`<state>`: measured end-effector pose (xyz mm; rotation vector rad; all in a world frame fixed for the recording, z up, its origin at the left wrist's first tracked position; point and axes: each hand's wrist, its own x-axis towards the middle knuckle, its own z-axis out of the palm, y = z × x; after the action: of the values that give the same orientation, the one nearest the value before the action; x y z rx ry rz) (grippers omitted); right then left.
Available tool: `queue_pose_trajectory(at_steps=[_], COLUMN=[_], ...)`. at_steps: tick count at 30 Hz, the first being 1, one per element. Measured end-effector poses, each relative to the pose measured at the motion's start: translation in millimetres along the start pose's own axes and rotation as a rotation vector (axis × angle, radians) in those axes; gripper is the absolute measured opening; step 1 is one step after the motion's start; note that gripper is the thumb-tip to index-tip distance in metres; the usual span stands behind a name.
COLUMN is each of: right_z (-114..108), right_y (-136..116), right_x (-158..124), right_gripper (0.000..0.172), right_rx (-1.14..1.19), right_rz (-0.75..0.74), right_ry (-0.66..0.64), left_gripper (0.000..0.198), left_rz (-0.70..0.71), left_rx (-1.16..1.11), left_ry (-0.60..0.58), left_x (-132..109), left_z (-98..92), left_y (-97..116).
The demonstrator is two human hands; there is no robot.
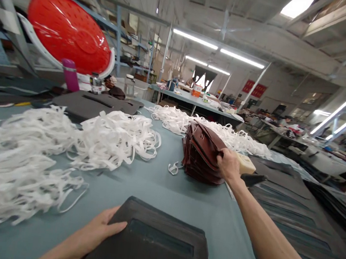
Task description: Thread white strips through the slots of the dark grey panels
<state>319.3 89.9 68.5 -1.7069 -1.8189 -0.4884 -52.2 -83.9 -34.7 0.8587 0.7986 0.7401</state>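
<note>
My left hand (104, 227) grips the left edge of a dark grey leather-like panel (161, 220), its thumb on top and most of its fingers hidden behind. A long rectangular recess runs across this panel near its far edge. Stretched far forward, my right hand (229, 165) pinches the right edge of the top piece on a stack of brown leather pieces (203, 154). Its fingertips are partly hidden at that edge. Just right of this hand sits a cream-coloured block (245, 164), with a dark pointed object (253, 179) in front of it.
Tangled white strips (29, 145) cover the left of the blue-green table (140, 188), and more white strips (174, 119) lie behind the brown stack. Overlapping dark panels (295, 211) line the right side. A purple bottle (70, 75) and a large red basin (69, 35) stand at back left.
</note>
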Motion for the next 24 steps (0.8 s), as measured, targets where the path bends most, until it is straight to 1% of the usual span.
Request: queue_pose_trajectory(at_steps=[2,5,7,8,9,10,11,12,14,15,17,18,19,21,24], right_z=[2,3,-1,-4,-7,-10,-13,-15,-17,-17,-17,-17,-17,-17,-20], right_y=[-15,-47,-72,-84,-94,-102,-107,-109,-101,-93,-72,-63,-55,-45,-44], right_x=[12,31,34,28,16,-1,-25,-54,-121,-154,-209,-228,-241,-251,-243], right_gripper=[0.018,0.02,0.02,0.02,0.022,0.022,0.021,0.019,0.021,0.026,0.041,0.044,0.044,0.041,0.041], right_rx=[0.0,0.03,0.062,0.077,0.097,0.119,0.138,0.185,0.191,0.167,0.116,0.104,0.11,0.148,0.23], right_rz=[0.004,-0.018,-0.062,-0.088,-0.114,-0.14,-0.16,-0.185,-0.226,-0.217,-0.118,-0.054,0.0,0.095,0.262], right_ry=[0.035,0.062,0.062,0.064,0.067,0.06,0.048,0.002,-0.228,-0.325,-0.424,-0.443,-0.458,-0.476,-0.492], left_gripper=[0.048,0.046,0.047,0.048,0.049,0.049,0.05,0.051,0.053,0.055,0.056,0.055,0.054,0.052,0.05], left_rz=[0.02,0.013,0.002,-0.001,-0.005,-0.011,-0.017,-0.025,-0.043,-0.051,-0.053,-0.053,-0.057,-0.086,-0.123], left_rx=[0.013,0.015,0.004,-0.008,-0.025,-0.047,-0.074,-0.101,-0.135,-0.14,-0.126,-0.105,-0.077,-0.014,-0.014], left_ry=[-0.011,-0.026,-0.008,0.003,0.017,0.032,0.048,0.062,0.085,0.087,0.069,0.053,0.037,0.011,0.007], left_x=[-1,-5,-7,-7,-7,-7,-8,-8,-8,-7,-6,-5,-3,1,3], left_z=[1.7,4.4,4.4,3.4,1.4,-1.3,-4.7,-8.4,-15.2,-17.6,-19.2,-18.5,-16.8,-12.0,-5.4], left_y=[2,7,8,7,5,4,1,-1,-4,-4,-2,0,3,6,8])
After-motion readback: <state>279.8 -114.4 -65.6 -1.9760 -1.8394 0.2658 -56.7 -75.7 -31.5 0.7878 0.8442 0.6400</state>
